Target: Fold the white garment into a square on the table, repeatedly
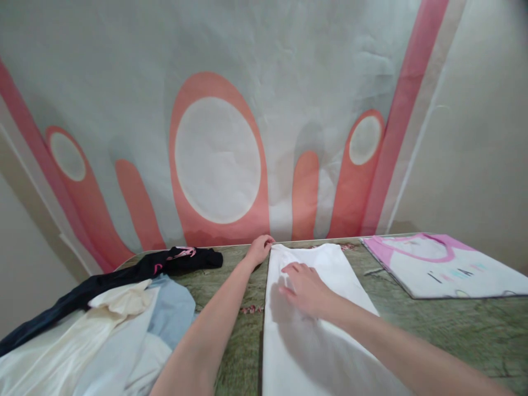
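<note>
Nearest to us, the white shirt [297, 352] lies flat and narrow down the middle of the worktop [462, 324], its lower end running out of view. We cannot check whether that end is straight; if it is bunched, any pull at the top could drag the length crooked. Beside our left forearm sprawls a heap of pale clothes [124, 330], loose enough for a swinging elbow to catch one and draw it over the white shirt.

Farther on, our right hand [307, 289] is over the upper part of the white shirt, apart from the other, fingers spread and loosely bent, holding nothing. Whether a fingertip touches cloth we cannot tell; a hurried sideways stroke might raise creases. Off to the right, the folded pink-and-white shirt [445, 269] lies well apart, though a wide sweep of our right arm could knock it askew. On the left, the black garment [136, 275] reaches near our other wrist and could snag.

At the far edge, our left hand [260, 250] is at the left corner of the neckline, fingers bent; we cannot tell whether they clamp it. Pinching only one layer could make the layers slip. Close behind rises a wall hanging [342, 66], which our knuckles might bump.
</note>
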Tool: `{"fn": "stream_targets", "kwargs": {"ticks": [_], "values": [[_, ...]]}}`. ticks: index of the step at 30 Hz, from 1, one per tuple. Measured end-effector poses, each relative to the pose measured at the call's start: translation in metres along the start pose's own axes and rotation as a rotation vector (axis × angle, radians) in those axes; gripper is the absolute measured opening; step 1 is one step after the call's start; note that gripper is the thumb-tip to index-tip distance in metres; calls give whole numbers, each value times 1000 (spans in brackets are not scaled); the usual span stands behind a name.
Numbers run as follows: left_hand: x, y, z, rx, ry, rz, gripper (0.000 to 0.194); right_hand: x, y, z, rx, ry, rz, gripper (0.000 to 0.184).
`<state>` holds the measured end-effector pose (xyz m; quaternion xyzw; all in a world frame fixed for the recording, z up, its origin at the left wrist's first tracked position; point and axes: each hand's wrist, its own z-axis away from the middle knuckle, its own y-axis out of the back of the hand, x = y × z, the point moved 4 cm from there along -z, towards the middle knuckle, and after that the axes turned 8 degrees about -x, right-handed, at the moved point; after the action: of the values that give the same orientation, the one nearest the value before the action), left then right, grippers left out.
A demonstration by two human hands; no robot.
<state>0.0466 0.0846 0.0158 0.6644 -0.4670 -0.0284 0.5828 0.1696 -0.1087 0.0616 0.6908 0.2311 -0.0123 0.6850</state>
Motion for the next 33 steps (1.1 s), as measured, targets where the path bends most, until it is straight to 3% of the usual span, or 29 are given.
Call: {"fn": "stream_targets", "kwargs": {"ticks": [3, 5, 6, 9, 13, 16, 21, 24, 26, 30, 33], "values": [[2, 0, 5, -49, -38, 22, 16, -29, -20, 60, 41, 198, 98, 52], [3, 0, 6, -76, -51, 30, 18, -40, -40, 88, 122, 326, 192, 68], [4, 0, 6, -87, -54, 31, 18, -43, -49, 98, 187, 400, 244, 67], [4, 1, 4, -116, -50, 30, 19, -44, -67, 113, 333, 534, 371, 43], [3, 5, 3, -156, -26, 37, 20, -40, -62, 117, 368, 640, 430, 37], [4, 13, 10, -194, -2, 42, 19, -35, -44, 120, 284, 698, 400, 36], [4, 28, 35, -218, 42, 46, 25, -12, -9, 133, -26, 758, 256, 45], [7, 37, 53, -246, 33, 51, 32, 11, 7, 146, -36, 701, 73, 47], [11, 42, 64, -268, 14, 50, 33, 30, 8, 155, -68, 640, 7, 46], [26, 48, 81, -302, -30, 52, 32, 69, -3, 175, -312, 556, -35, 45], [41, 49, 91, -320, -57, 51, 21, 94, -4, 194, -244, 545, -15, 49]]}}
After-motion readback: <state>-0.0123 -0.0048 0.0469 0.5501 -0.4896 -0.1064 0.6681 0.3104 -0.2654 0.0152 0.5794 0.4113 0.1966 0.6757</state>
